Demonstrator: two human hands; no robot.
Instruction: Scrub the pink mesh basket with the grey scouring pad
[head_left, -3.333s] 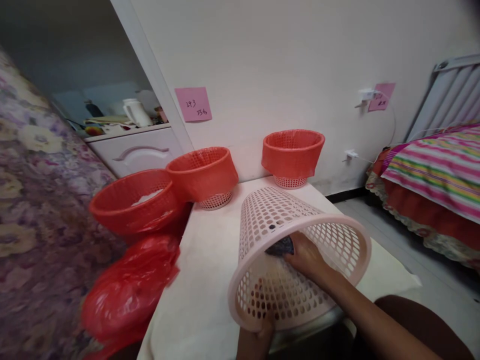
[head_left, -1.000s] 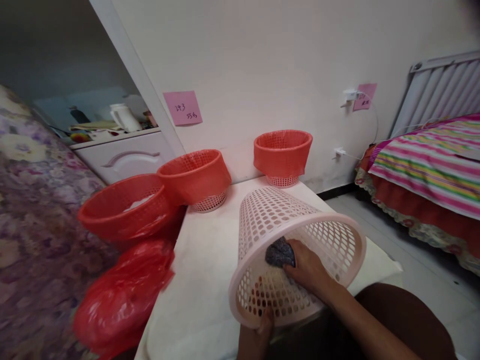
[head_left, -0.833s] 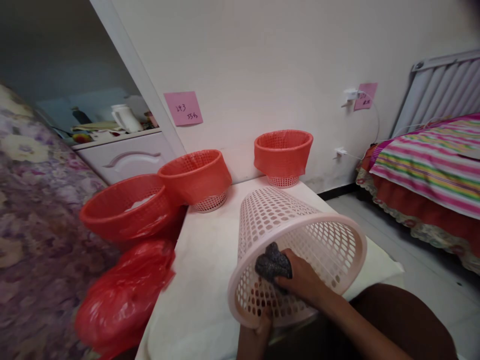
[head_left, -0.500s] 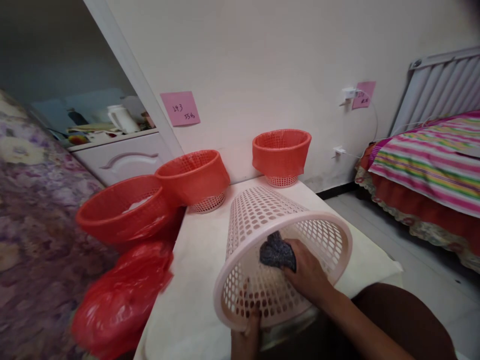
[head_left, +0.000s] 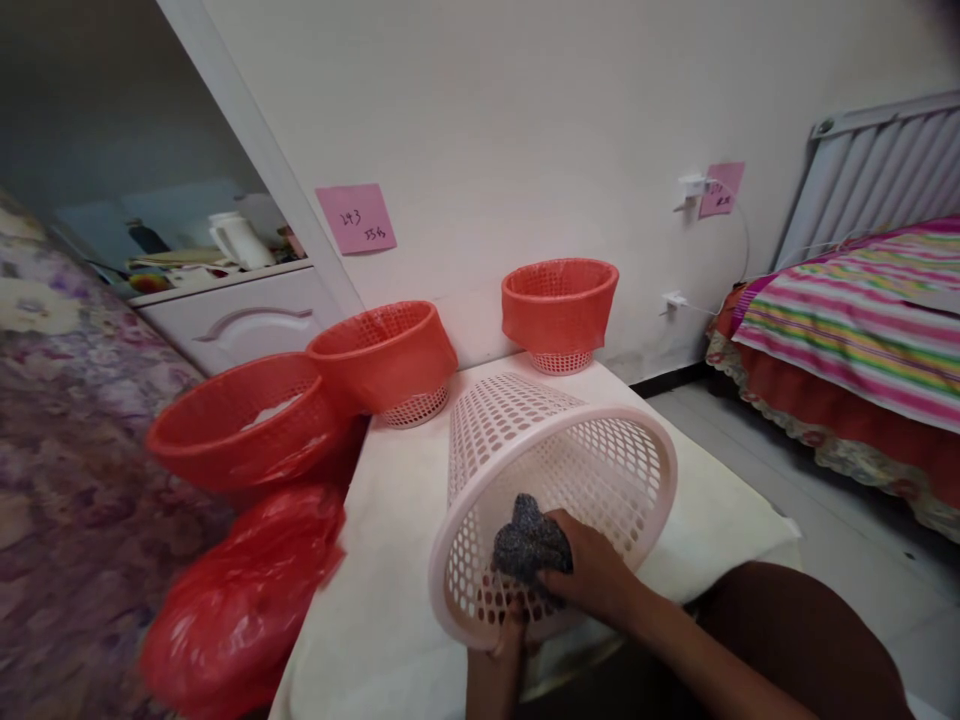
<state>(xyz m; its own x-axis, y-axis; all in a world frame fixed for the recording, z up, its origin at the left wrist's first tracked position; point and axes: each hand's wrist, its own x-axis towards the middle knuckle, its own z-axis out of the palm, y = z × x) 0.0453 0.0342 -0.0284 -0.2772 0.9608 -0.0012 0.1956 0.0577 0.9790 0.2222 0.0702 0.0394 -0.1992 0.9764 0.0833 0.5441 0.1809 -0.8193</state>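
A pale pink perforated plastic basket [head_left: 499, 430] lies tilted on its side on the table [head_left: 390, 560], its mouth facing me. My right hand [head_left: 592, 570] reaches inside the mouth, fingers closed round a crumpled dark grey cloth [head_left: 529, 540]. The cloth is at the lower inner wall. My left hand [head_left: 506, 640] grips the near lower rim, its thumb inside and its other fingers partly seen through the holes from beneath.
Two similar baskets lined with red bags stand at the back, one left [head_left: 382, 350] and one right [head_left: 561, 305]. Another red-lined bin [head_left: 240, 420] and a bulging red plastic bag [head_left: 240, 600] sit left of the table. A bed [head_left: 862, 330] is at right.
My right hand has moved the cloth down and left, from mid-opening to the lower inner wall. The basket's mouth has shifted slightly left.
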